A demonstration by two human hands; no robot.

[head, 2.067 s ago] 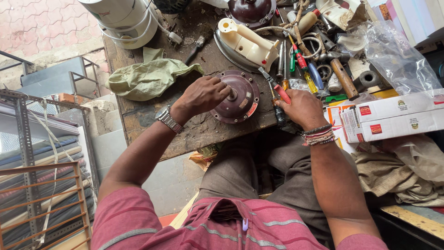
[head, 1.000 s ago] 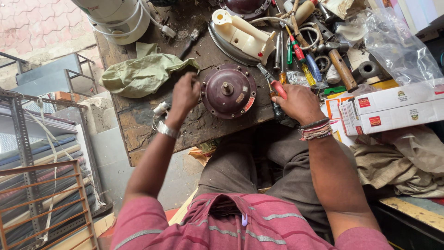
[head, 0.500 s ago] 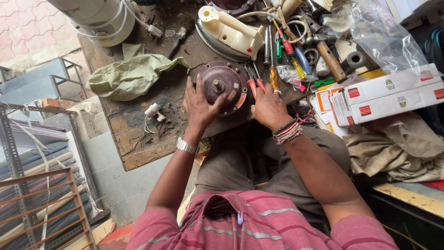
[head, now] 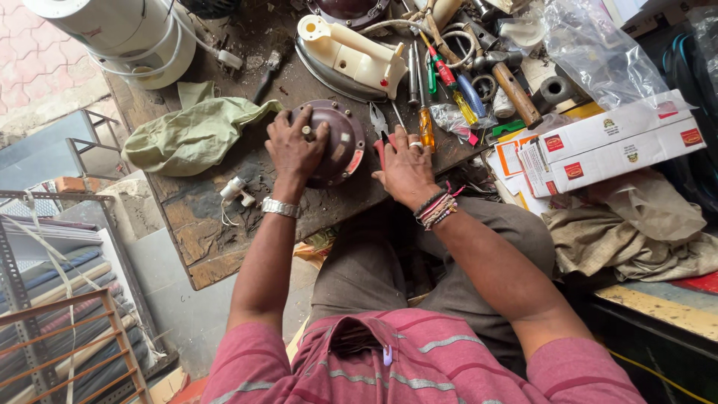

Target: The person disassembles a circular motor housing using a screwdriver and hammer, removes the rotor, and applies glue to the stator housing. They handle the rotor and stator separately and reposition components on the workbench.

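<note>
A round maroon motor housing (head: 342,144) lies on the worn wooden bench (head: 202,224). My left hand (head: 295,150), a metal watch on its wrist, grips the housing's left side from above, with a small shaft showing between the fingers. My right hand (head: 407,170) sits just right of the housing. It closes over the red handles of a pair of pliers (head: 379,123), whose steel jaws point away from me.
Behind the housing lie a cream clothes iron (head: 348,60), several screwdrivers (head: 426,123) and a wooden-handled hammer (head: 514,91). A green cloth (head: 191,136) and a white plug (head: 235,188) are at the left. White cartons (head: 621,142) and a plastic bag (head: 591,45) crowd the right.
My left hand has gone from the housing's near edge to grip its left side from above. My right hand has settled lower beside it, still on the red-handled pliers.
</note>
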